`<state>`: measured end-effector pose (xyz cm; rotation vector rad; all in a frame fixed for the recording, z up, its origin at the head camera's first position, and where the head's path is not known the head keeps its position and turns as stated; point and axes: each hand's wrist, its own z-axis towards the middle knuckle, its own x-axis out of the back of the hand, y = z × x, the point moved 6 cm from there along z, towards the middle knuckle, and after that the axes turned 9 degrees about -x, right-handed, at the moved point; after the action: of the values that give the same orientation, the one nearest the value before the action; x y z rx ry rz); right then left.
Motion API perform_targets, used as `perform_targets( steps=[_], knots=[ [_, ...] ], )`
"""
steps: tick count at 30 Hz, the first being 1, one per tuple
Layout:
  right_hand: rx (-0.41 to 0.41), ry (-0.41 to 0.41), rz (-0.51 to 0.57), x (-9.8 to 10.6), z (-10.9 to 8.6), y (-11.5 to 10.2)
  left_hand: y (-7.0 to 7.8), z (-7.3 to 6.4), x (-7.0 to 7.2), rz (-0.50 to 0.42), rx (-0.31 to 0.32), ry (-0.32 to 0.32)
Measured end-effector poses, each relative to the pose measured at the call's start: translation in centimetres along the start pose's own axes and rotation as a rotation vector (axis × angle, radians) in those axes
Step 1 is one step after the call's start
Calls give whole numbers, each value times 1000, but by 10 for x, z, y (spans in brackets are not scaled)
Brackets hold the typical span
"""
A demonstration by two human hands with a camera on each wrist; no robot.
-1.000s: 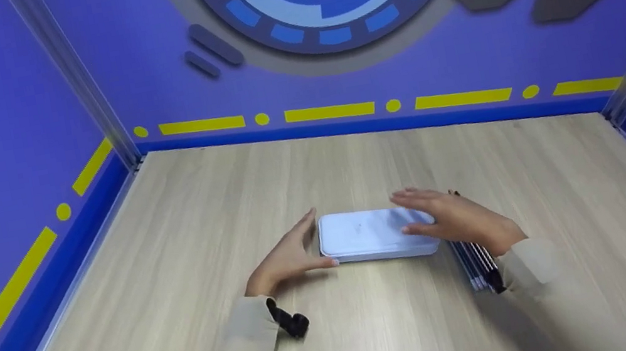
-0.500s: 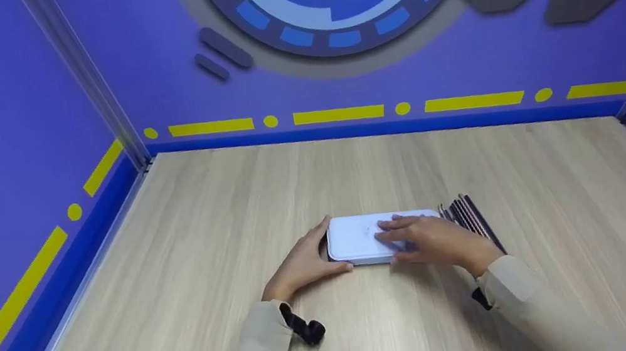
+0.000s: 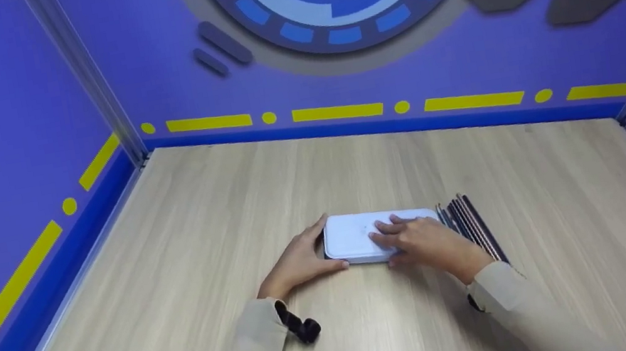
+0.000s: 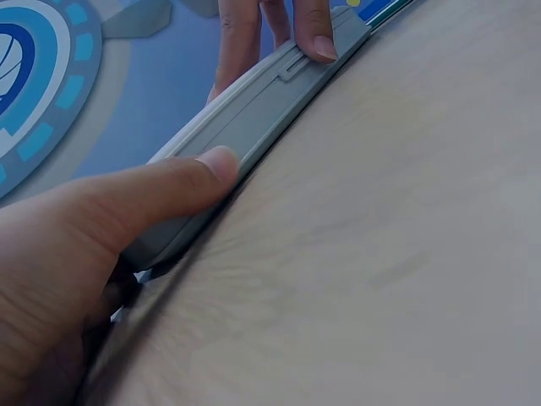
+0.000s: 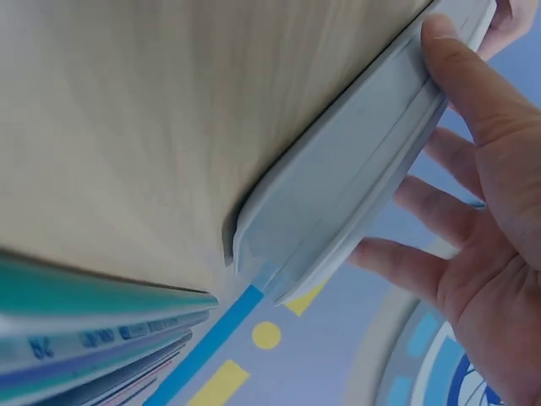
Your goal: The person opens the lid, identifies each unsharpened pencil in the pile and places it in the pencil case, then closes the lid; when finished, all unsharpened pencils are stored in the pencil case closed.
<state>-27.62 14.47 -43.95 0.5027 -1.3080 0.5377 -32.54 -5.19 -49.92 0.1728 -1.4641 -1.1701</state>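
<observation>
- The white case (image 3: 351, 240) lies flat on the wood-grain table (image 3: 217, 210), lid side up, between the two hands, its long side running left to right.
- The left hand (image 3: 298, 260) grips the left end of the case, thumb along the near side and fingers reaching round toward the far corner.
- The right hand (image 3: 431, 243) grasps the right part of the case, with fingertips spread on the lid and the thumb against the near side, beside a small oblong latch (image 4: 292, 66).
- A row of pencils (image 3: 474, 226) lies just to the right of the case, side by side, partly behind the right hand and wrist.
- Beige sleeves (image 3: 246, 348) cover both forearms, and a black strap (image 3: 300, 324) circles the left wrist.
- A purple-blue wall (image 3: 163, 80) with yellow dashes stands along the table's far edge.
</observation>
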Motion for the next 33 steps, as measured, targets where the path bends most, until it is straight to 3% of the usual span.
perform_targets(
  steps=[8,14,24,33],
  knots=[
    [116,49,-267,-1,0,-8,3,4,0,35,16,-21],
    [124,38,-290,-3,1,-8,1,3,-1,45,35,-19],
    [105,4,-67,7,3,1,-4,-1,-3,-1,58,7],
    [-2,-76,196,19,2,16,-3,-1,-2,-32,76,5]
  ],
)
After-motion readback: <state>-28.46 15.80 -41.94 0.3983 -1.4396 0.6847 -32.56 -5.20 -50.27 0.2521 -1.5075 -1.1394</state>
